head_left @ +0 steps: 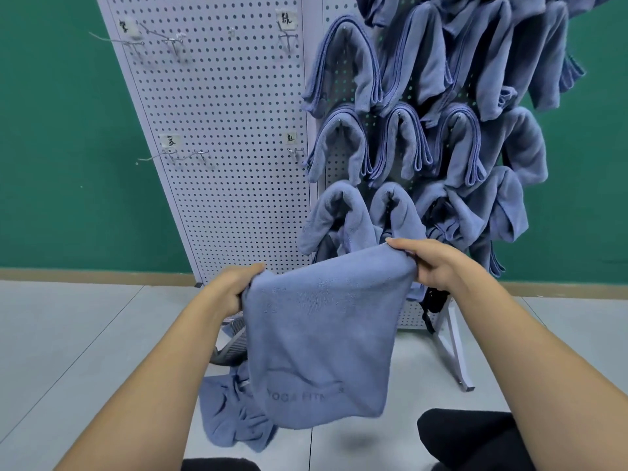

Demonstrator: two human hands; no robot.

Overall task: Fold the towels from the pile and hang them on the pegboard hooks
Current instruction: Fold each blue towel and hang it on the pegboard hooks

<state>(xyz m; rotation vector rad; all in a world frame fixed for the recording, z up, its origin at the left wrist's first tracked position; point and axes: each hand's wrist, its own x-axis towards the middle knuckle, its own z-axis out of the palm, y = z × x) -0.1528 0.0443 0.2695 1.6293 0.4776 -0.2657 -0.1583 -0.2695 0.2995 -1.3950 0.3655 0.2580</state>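
Observation:
I hold a blue-grey towel stretched between both hands, hanging down in front of me with faint lettering near its lower edge. My left hand grips its upper left corner. My right hand grips its upper right corner, slightly higher. On the floor below lies a crumpled pile of the same towels. The white pegboard stands ahead. Several folded blue towels hang on hooks across its right panel.
The pegboard's left panel has bare metal hooks with small paper labels. A white stand leg juts out at the lower right. A mesh basket edge shows behind the held towel. My dark-clothed knee is at the bottom right.

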